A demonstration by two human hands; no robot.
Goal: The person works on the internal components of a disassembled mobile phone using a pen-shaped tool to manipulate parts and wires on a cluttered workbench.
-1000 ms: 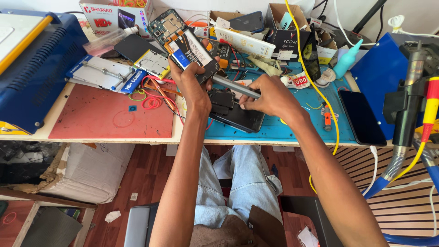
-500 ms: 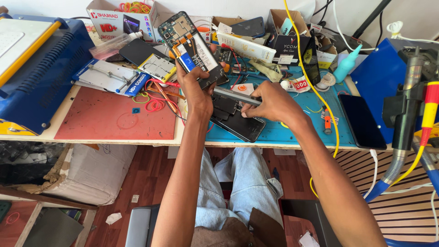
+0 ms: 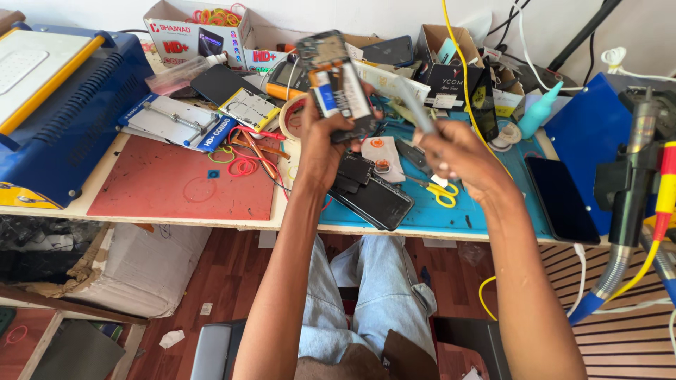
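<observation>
My left hand (image 3: 320,144) holds an opened phone (image 3: 334,81) upright above the bench, its circuit board and battery showing. My right hand (image 3: 458,158) is raised beside it and grips a thin grey tool (image 3: 415,105) that points up and to the left. Below both hands a black phone panel (image 3: 373,197) lies on the blue work mat (image 3: 486,211). Small yellow-handled scissors (image 3: 445,193) rest on the mat just under my right wrist.
A red mat (image 3: 176,183) with rubber bands lies to the left, beside a blue machine (image 3: 63,119). Boxes, phone parts and a yellow cable (image 3: 468,77) crowd the back. A dark phone (image 3: 562,200) lies at the right, near a clamped tool stand (image 3: 634,183).
Both hands rose off the black panel on the mat. My right hand lifted the grey tool up beside the opened phone, and the view moved closer.
</observation>
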